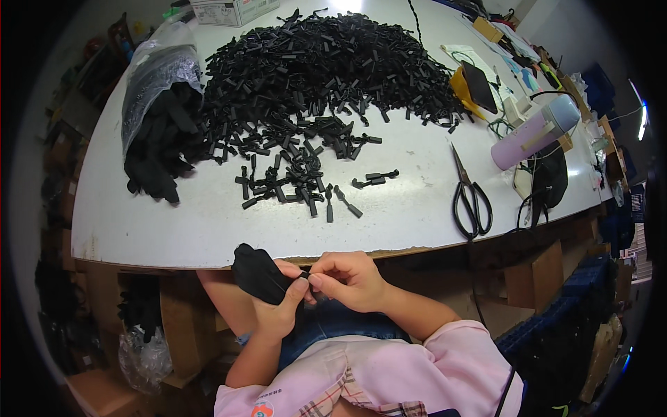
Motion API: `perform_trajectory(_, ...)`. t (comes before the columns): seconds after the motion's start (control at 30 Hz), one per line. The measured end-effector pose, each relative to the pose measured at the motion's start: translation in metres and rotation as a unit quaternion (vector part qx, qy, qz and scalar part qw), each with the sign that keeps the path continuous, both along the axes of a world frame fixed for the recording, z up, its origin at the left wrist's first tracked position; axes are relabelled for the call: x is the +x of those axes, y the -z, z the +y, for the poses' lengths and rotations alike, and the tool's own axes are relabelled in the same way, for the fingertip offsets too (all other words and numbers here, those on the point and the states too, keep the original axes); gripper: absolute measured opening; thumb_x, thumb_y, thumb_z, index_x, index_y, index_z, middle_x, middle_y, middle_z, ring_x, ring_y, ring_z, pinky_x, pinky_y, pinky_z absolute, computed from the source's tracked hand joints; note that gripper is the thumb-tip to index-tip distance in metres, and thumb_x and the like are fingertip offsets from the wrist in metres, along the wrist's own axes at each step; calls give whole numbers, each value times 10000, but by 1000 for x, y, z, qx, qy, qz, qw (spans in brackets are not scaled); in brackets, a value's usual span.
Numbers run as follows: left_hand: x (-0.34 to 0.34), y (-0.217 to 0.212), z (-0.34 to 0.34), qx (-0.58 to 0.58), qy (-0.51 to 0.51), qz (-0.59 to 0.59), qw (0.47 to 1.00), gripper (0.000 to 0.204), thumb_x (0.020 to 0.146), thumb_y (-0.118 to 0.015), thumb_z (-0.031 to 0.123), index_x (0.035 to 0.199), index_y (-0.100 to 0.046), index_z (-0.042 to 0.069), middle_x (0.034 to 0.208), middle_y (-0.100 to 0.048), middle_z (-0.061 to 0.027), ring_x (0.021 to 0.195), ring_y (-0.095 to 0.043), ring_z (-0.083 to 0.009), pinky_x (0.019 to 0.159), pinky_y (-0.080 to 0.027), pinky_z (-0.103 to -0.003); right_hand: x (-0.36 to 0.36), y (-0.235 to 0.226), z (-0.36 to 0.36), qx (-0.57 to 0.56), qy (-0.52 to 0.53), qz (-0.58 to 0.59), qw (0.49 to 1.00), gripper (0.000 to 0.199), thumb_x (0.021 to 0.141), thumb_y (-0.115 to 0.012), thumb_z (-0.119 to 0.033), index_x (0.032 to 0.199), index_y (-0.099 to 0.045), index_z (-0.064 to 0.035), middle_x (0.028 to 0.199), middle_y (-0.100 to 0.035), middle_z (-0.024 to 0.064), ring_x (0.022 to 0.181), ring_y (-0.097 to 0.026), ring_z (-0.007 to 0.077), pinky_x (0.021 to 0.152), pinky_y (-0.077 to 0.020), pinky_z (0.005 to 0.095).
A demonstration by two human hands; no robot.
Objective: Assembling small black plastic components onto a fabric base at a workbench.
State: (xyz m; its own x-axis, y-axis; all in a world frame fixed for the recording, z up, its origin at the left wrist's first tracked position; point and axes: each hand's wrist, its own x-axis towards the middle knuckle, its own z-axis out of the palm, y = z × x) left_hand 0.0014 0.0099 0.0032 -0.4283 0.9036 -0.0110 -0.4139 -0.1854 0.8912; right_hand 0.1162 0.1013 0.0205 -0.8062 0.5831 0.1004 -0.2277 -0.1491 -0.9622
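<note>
A black piece of fabric [258,272] is held in the left hand [278,306], whose fingers are closed around it just below the near edge of the white table [389,222]. The right hand [347,278] is set against the left, and its thumb and fingertips are pinched together on a small black part [304,276] at the point where the two hands meet; how much of that part is hidden inside the pinch cannot be told. The fabric is seen sticking up and to the left of the grip, close to the table edge. Above the grip, on the table, a scatter of small black plastic pieces [299,184] is spread out, and beyond it a large heap of the same pieces [326,69] is piled. Up and to the left of the grip, a clear plastic bag [156,76] is laid on its side, with black fabric items [156,156] spilled from its mouth. Up and to the right of the grip, a pair of black-handled scissors [469,194] is laid near the table edge, and farther right a pale purple bottle [535,132] is laid on its side. A pink sleeve [451,354] is seen on the right forearm, below the grip.
</note>
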Motion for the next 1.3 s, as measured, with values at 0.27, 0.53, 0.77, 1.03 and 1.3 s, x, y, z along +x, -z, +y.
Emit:
perform_trajectory(0.27, 9, 9, -2, 63, -43, 266, 961, 92, 798, -529, 61, 870, -497, 15, 809, -482, -58, 645, -518, -124, 584, -456, -246, 2, 4, 11, -150, -49, -61, 986, 92, 805, -500, -65, 793, -539, 18, 627, -528, 28, 489, -479, 69, 437, -389, 193)
perform_trajectory(0.53, 4, -4, 8, -90, 36, -88, 991, 180, 782, -545, 126, 874, -456, -1, 678, -510, -99, 570, -518, -159, 488, -455, -258, -7, 8, 95, 510, 251, -422, 706, 198, 737, -533, -150, 855, -537, 9, 679, -549, 168, 582, -534, 326, 542, -441, 385)
perform_trajectory(0.77, 6, -1, 8, -112, -47, -11, 993, 196, 752, -594, 117, 878, -489, 9, 684, -520, -57, 594, -505, -119, 521, -432, -237, 3, -6, 49, 119, 153, -171, 966, 96, 710, -580, -33, 788, -547, 11, 697, -557, 62, 589, -523, 82, 517, -443, 202)
perform_trajectory(1.03, 8, -7, 14, -22, -69, 188, 980, 110, 746, -593, 21, 846, -551, 9, 840, -532, -47, 735, -503, -102, 660, -411, -222, 5, -7, 20, 277, 99, -72, 953, 105, 697, -612, 24, 791, -566, 23, 745, -550, 86, 626, -551, 117, 538, -460, 207)
perform_trajectory(1.3, 1, -4, 9, -38, -33, 186, 981, 123, 743, -591, 8, 858, -548, 10, 824, -537, -41, 729, -502, -88, 655, -409, -216, 2, -6, 24, 348, 101, -15, 932, 123, 666, -633, 21, 774, -574, 12, 733, -554, 86, 611, -549, 138, 512, -441, 215)
